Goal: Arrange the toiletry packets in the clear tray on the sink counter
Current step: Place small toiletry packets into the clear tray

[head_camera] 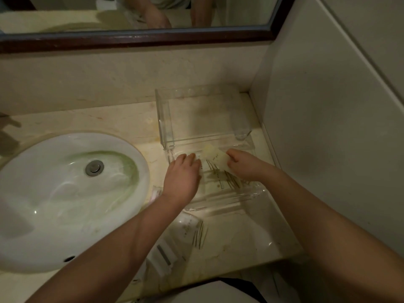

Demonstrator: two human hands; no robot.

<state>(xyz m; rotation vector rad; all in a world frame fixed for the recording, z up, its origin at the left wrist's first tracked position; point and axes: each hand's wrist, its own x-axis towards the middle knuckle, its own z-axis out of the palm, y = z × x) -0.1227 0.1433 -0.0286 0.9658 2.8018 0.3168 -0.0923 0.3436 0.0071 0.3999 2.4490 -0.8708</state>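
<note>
Two bare forearms reach up from the bottom of the frame to the clear tray (229, 201), which sits on the sink counter (131, 121) right of centre, close to the corner where the backsplash meets the side wall (328, 127). Low in the frame, between the forearms, loose packets (192, 232) lie on the counter in front of the tray, one printed with thin lines and another bearing a grey strip. The left hand (182, 178) lies palm down with its fingers straight, their tips resting at the left side of the tray's low front section. The right hand (244, 165) has its fingers curled round a pale packet (215, 157), holding it tilted just above that same section, near the left fingertips. Beneath both hands, printed packets (227, 180) lie flat in the tray. Behind them the tray's raised rear shelf stands bare against the backsplash. At the left of the frame is a white oval sink (54, 193) with a metal drain (94, 168). Across the top runs a dark-framed mirror (131, 39), reflecting both arms blurrily.
</note>
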